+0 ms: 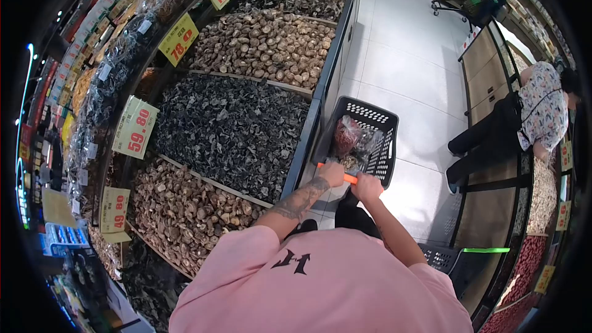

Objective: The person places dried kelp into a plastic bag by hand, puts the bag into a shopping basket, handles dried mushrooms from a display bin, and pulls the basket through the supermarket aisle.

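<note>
My left hand (331, 174) is wrapped round the orange handle (349, 179) of a black shopping basket (390, 124). Close beside it, my right hand (369, 187) grips the same handle at its right end. The basket is in front of me in the aisle, its far end pointing away. Inside lie a clear plastic bag of something dark red (347, 137) and clear bags with darker contents (369, 142). My hands and the handle hide part of the basket's near end.
On my left, a bin of black dried fungus (231, 126) adjoins bins of dried mushrooms (265, 46), with price signs (135, 126) behind. To the right a person in a patterned shirt (542, 102) leans over a counter. Another basket (438, 258) with a green handle is at lower right. A shopping cart (462, 5) stands ahead.
</note>
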{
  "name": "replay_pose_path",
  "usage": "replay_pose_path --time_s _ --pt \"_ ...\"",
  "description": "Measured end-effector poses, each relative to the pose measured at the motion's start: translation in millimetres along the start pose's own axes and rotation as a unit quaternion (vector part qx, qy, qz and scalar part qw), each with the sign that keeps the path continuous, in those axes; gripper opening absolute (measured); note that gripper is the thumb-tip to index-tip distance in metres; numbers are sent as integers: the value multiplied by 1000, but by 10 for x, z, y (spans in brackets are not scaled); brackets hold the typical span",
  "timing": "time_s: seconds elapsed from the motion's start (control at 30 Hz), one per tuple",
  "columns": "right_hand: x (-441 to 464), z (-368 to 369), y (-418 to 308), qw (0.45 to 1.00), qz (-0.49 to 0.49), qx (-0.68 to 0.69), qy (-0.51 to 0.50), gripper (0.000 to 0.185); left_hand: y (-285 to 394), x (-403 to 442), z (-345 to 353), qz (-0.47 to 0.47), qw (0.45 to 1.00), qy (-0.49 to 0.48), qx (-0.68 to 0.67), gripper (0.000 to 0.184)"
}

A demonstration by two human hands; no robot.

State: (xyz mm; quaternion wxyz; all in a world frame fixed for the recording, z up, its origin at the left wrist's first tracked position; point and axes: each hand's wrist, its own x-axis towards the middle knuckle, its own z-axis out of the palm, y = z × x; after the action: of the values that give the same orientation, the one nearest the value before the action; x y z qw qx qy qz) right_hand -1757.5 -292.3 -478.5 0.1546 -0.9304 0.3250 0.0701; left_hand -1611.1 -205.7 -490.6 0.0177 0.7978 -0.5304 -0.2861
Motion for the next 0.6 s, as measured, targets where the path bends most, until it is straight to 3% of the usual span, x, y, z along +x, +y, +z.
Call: replay_pose_path --time_s 0.2,0.27,0.4,0.6 --pt "789 -278 423 998 -49 14 -46 25 116 803 -444 -66 998 -8 19 21" --pt "1055 -364 561 996 -59 16 -66 28 115 1085 -466 -47 998 -30 37 21" --pt "1424 -568 720 994 -68 9 -84 29 191 1451 -452 -88 995 28 40 17" --pt "1895 -754 881 990 -80 -34 -110 28 193 1950 -473 -111 993 40 28 15"
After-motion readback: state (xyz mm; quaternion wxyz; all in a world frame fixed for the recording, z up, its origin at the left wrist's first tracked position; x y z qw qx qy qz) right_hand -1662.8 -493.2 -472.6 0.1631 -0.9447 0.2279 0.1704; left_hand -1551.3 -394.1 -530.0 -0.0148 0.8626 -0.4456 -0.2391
